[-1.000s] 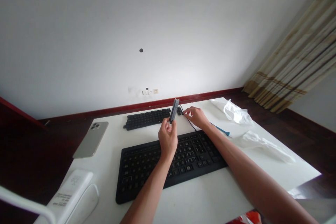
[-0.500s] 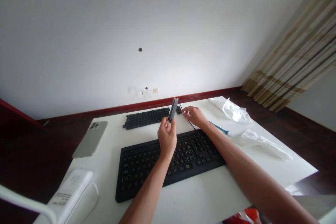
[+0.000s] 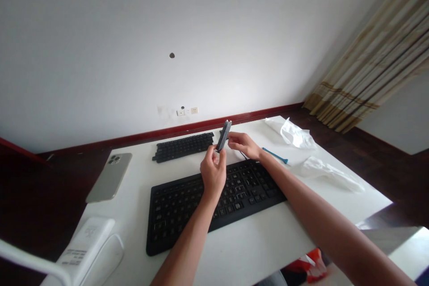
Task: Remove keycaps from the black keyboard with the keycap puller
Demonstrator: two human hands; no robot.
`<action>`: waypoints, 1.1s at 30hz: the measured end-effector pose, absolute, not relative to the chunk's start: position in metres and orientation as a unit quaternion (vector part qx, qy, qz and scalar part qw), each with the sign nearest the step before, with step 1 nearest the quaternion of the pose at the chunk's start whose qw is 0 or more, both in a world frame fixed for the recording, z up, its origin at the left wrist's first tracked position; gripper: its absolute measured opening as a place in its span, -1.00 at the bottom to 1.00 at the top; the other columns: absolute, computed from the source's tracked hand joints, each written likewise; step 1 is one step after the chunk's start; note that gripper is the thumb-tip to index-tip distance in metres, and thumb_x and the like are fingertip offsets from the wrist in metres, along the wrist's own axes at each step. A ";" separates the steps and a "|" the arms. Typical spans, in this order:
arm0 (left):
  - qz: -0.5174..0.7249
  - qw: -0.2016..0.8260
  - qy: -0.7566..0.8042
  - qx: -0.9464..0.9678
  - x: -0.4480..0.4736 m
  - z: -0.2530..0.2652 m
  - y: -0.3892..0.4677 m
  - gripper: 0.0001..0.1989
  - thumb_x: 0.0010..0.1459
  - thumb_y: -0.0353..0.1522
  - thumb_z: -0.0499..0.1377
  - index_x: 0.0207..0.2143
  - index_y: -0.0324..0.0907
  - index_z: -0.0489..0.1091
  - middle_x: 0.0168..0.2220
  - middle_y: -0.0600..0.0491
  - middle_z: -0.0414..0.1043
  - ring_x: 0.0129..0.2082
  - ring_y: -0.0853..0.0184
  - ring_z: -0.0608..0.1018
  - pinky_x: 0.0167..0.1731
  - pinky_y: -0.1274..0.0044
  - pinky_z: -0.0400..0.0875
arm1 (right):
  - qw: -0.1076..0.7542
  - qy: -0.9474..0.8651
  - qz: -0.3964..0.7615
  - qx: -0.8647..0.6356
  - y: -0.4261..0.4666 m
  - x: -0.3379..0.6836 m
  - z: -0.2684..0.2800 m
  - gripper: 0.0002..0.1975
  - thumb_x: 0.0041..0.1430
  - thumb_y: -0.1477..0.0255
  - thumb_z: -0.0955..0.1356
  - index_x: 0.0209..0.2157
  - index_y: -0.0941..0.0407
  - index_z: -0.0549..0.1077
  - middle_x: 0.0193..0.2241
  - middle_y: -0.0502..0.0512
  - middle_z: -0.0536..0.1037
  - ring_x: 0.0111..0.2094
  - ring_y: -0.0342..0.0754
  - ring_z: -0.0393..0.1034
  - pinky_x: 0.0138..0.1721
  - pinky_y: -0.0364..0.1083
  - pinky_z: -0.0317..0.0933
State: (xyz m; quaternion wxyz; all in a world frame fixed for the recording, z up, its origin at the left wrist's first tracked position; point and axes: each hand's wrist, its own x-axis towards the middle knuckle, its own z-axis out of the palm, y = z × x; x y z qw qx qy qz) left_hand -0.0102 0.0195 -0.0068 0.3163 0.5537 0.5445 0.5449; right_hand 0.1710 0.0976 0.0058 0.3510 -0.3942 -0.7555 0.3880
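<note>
My left hand [image 3: 213, 170] is closed round the lower end of a narrow dark grey bar-like piece [image 3: 224, 135], which it holds upright and tilted slightly right. Small pale tips show at the top of that piece; its exact kind is unclear. Beside it, my right hand [image 3: 246, 145] has its fingers bent and pinched together close to the piece; anything between them is hidden. Under my forearms lies a black keyboard base [image 3: 157, 232]. Behind my left hand rests a bank of black keycaps [image 3: 182, 147]. Part of a smaller dark piece shows behind the bar.
A blue slim tool [image 3: 275, 155] lies right of my right hand. Crumpled clear plastic bags [image 3: 296, 136] sit at the right. On the left are a phone [image 3: 109, 178] and a white power strip [image 3: 85, 243] with a cable. A red packet [image 3: 315, 263] shows below the table edge.
My right hand has drawn back left from the small black keys, to the side of the grey piece. My left hand still holds that piece. The view has shifted slightly.
</note>
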 end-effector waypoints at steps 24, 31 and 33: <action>0.501 0.266 0.582 0.583 -0.007 -0.015 0.019 -0.64 0.23 -0.22 0.28 0.04 -0.10 0.37 -0.48 0.22 0.20 -0.45 0.35 0.39 -0.35 0.55 0.24 | 0.461 -0.612 0.502 -0.402 0.083 0.137 0.006 -0.51 0.31 -0.05 0.35 -0.40 0.10 0.36 -0.65 -0.05 0.38 -0.61 -0.15 0.19 -0.52 -0.12 0.05; 0.455 0.227 0.592 0.626 -0.005 -0.019 0.018 -0.53 0.21 -0.32 0.25 0.15 -0.08 0.24 -0.44 0.21 0.29 -0.45 0.33 0.46 -0.36 0.56 0.26 | 0.476 -0.572 0.535 -0.400 0.081 0.133 0.007 -0.50 0.26 -0.06 0.37 -0.43 0.10 0.39 -0.70 -0.05 0.38 -0.66 -0.18 0.16 -0.58 -0.13 0.00; 0.449 0.223 0.595 0.628 -0.006 -0.019 0.017 -0.52 0.20 -0.33 0.24 0.15 -0.08 0.24 -0.43 0.20 0.32 -0.45 0.32 0.48 -0.36 0.55 0.26 | 0.480 -0.559 0.544 -0.401 0.079 0.129 0.009 -0.51 0.24 -0.06 0.38 -0.41 0.10 0.42 -0.71 -0.06 0.36 -0.67 -0.17 0.14 -0.60 -0.13 -0.01</action>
